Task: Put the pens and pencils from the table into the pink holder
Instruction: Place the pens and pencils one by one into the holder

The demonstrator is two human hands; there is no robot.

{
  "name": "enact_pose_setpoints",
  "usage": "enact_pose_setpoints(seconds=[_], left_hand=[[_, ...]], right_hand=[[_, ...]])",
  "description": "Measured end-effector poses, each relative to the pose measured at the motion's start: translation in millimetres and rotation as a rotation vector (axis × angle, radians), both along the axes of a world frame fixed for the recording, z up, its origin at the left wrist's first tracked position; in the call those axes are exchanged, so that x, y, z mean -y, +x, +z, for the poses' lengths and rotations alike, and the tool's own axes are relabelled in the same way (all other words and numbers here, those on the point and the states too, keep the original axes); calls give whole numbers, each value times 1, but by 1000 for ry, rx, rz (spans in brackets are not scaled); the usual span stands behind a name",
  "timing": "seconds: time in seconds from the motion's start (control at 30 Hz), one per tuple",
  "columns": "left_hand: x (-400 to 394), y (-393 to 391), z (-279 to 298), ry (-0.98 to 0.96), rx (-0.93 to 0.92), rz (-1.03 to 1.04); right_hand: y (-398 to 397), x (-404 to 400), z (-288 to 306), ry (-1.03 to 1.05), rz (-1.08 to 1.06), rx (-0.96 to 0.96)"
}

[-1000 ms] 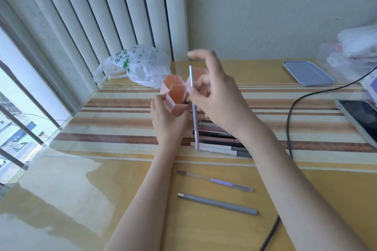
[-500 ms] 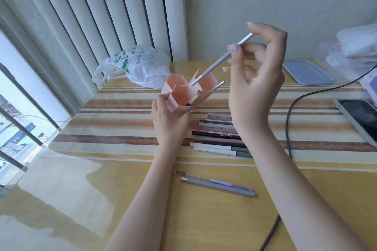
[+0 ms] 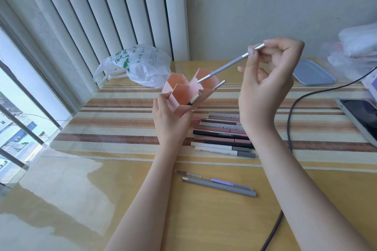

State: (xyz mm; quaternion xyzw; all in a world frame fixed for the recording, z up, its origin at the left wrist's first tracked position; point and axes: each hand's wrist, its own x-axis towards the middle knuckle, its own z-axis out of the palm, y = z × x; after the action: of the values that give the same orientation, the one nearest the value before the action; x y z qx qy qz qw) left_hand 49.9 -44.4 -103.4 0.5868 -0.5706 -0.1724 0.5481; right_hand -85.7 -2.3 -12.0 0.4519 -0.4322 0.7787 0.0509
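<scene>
My left hand [image 3: 169, 120] grips the pink holder [image 3: 183, 98], a cluster of hexagonal cells tilted toward me above the table. A gold-capped pen [image 3: 194, 99] and a silver tip [image 3: 220, 84] stick out of its cells. My right hand [image 3: 267, 87] pinches the upper end of a grey-lilac pen [image 3: 228, 66], held slanted, its lower silver tip just over the right cell's rim. A row of several pens and pencils [image 3: 222, 136] lies on the striped mat below the holder. Two more pens, a clear lilac pen [image 3: 214, 180] and a grey pen [image 3: 219, 186], lie nearer me.
A white plastic bag [image 3: 142, 65] sits behind the holder by the blinds. A grey-blue lid [image 3: 312, 72], a dark cable [image 3: 289, 120] and a tablet [image 3: 361, 116] lie on the right. A pile of bagged items [image 3: 357, 47] is at far right.
My right hand lifted the grey-lilac pen from upright beside the holder, up and to the right, tilting it so its lower tip points into the holder. The left hand tilted the holder.
</scene>
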Motion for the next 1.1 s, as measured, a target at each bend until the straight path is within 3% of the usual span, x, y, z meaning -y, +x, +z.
enact_pose_setpoints(seconds=[0.3,0.53,0.83,0.93,1.03,1.1], left_hand=[[1,-1,0,-4,0,4],[2,0,-2,6,-11,10],[2,1,-2,29,-34,0],[3,2,-1,50,-54,20],[3,3,-1,60,-63,32],[3,3,-1,62,-62,32]], right_hand=[[-1,9,-10,86,25,-69],[-3,20,-27,569,188,-333],[-7,13,-12,617,158,-350],[-11,3,0,920,342,-544],[-7,-15,10,1388,624,-990],[6,-20,9,1541,741,-1185]])
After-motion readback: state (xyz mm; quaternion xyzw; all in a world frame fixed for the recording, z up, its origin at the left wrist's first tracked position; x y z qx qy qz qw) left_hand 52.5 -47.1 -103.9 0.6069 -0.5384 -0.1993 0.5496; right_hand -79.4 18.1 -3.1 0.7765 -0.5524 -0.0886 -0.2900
